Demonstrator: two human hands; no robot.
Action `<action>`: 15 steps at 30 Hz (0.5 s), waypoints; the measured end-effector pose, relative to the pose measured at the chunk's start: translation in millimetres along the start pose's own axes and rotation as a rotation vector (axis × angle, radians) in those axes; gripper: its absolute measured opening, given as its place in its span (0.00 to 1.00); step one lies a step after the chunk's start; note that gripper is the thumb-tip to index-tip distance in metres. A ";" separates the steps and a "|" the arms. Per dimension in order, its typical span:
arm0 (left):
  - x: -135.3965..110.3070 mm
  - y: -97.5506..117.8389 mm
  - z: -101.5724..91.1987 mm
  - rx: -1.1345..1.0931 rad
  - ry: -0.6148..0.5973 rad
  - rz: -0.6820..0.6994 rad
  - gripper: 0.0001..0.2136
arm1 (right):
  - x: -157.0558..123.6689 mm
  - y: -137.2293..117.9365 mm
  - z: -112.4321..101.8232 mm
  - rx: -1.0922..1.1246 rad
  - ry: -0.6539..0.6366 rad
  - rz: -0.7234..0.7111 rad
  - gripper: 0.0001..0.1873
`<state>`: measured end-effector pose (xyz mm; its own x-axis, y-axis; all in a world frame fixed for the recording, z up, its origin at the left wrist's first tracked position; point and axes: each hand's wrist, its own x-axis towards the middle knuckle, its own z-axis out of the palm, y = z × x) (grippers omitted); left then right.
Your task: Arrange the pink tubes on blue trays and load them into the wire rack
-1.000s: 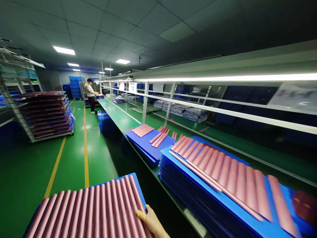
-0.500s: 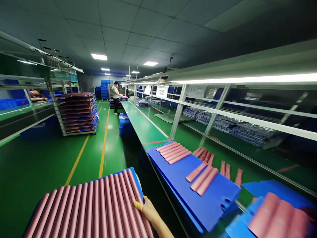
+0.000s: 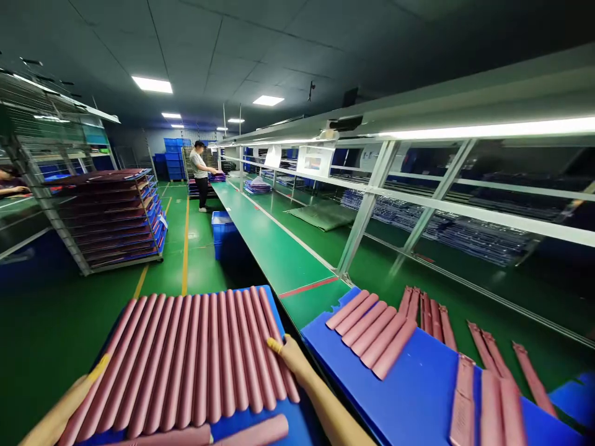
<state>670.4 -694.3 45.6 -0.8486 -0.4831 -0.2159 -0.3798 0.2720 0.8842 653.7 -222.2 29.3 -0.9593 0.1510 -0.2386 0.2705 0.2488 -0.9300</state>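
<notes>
At the bottom of the view, a blue corrugated plastic board carries a row of several pink tubes lying side by side. My right hand, with a yellow finger cot, grips the board's right side and touches the tubes. My left hand, also with a yellow cot, is at the lower left, gripping the opposite side. Two loose tubes lie along the board's near edge. The board's underside is hidden.
A green-topped workbench runs ahead, holding a blue board with pink tubes. A co-worker stands at its far end. A wheeled rack of stacked trays stands left, and a blue crate sits beside the bench.
My left hand has come into view at the lower left. The view has moved along the bench, and the boards lying on it have shifted toward the lower right. The carried board stays in front.
</notes>
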 end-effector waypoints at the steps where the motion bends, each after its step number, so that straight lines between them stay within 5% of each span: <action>1: 25.2 15.2 12.6 -0.010 -0.052 -0.020 0.18 | 17.7 -7.9 -6.2 -0.011 0.023 -0.002 0.40; 8: 181.1 120.8 140.5 -0.106 -0.397 -0.068 0.24 | 145.6 -25.8 -66.9 -0.036 0.224 -0.014 0.40; 15: 285.1 232.1 305.6 -0.215 -0.780 -0.039 0.25 | 260.6 -15.9 -136.5 0.025 0.404 0.091 0.40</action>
<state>227.7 -514.6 62.6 -0.8789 0.2522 -0.4048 -0.4027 0.0625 0.9132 410.5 -56.2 20.1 -0.8213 0.5358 -0.1959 0.3461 0.1949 -0.9177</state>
